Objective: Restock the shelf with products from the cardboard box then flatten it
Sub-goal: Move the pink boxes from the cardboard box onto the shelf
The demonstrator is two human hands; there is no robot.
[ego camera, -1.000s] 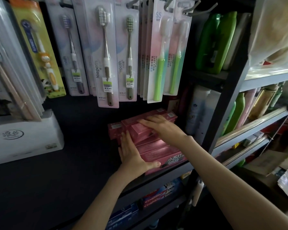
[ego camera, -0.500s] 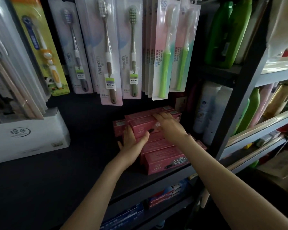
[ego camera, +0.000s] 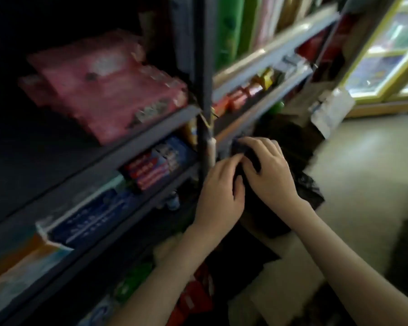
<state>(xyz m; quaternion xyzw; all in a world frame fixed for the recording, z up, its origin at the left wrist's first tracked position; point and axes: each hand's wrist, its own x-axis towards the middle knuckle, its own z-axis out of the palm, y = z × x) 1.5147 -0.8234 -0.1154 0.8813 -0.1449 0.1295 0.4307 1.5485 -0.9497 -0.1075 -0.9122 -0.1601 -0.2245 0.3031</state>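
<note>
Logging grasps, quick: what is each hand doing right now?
Left hand: fingers curled, gripping a dark object.
Right hand: fingers curled over the same dark object; blur hides what it is.

No longer on the pink boxes [ego camera: 108,90], now up and to the left of the left hand [ego camera: 219,191] and right hand [ego camera: 269,175]. Brought down and to the right, past the post [ego camera: 204,67], and set close together, fingertips almost meeting, on a dark thing [ego camera: 240,148] too blurred to name. Cannot tell whether gripped or only touched. Swung down and right as well, with toothbrushes out of sight, floor [ego camera: 363,149] to the right of the right hand, red and blue boxes [ego camera: 156,161] to the left of the left.
</note>
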